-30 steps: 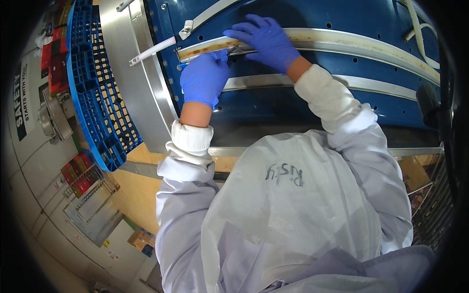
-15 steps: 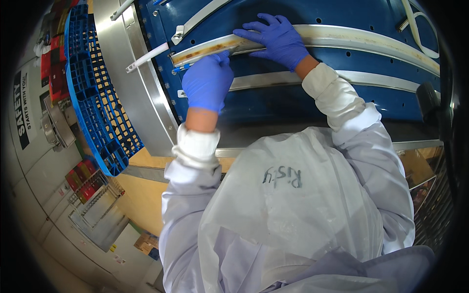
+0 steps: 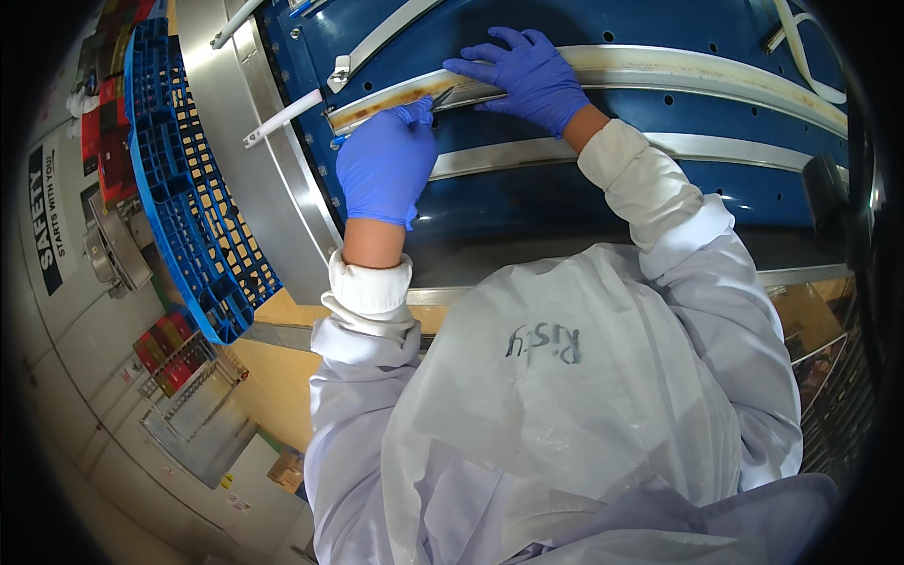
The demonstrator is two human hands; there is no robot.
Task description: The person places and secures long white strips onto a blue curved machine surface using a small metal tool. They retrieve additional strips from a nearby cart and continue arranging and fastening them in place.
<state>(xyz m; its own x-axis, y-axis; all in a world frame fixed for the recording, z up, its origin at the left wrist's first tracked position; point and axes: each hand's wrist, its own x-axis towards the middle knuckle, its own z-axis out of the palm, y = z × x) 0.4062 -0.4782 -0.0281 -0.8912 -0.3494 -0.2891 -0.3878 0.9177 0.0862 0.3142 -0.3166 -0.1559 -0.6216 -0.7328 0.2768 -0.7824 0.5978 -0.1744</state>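
A long pale metal rail [image 3: 650, 68] with brown stains near its left end runs across a blue panel. My left hand [image 3: 386, 160], in a blue glove, is closed around a slim tool [image 3: 443, 96] beside that stained end. The tool's dark pointed tip shows past my fingers at the rail's near edge, and a blue end shows on the other side; its exact kind is unclear. My right hand [image 3: 532, 80], also gloved in blue, rests over the rail with spread fingers, farther right than the left hand.
More metal strips [image 3: 508, 155] cross the blue panel [image 3: 603, 193]. White rods [image 3: 282, 120] stick out over the steel edge [image 3: 254, 85] at left. A blue plastic pallet [image 3: 179, 188] stands beyond it. A pale cord [image 3: 800, 56] hangs at far right.
My left hand has shifted slightly left and nearer along the rail, and the tool's pointed tip now shows. My right hand stays almost in place on the rail.
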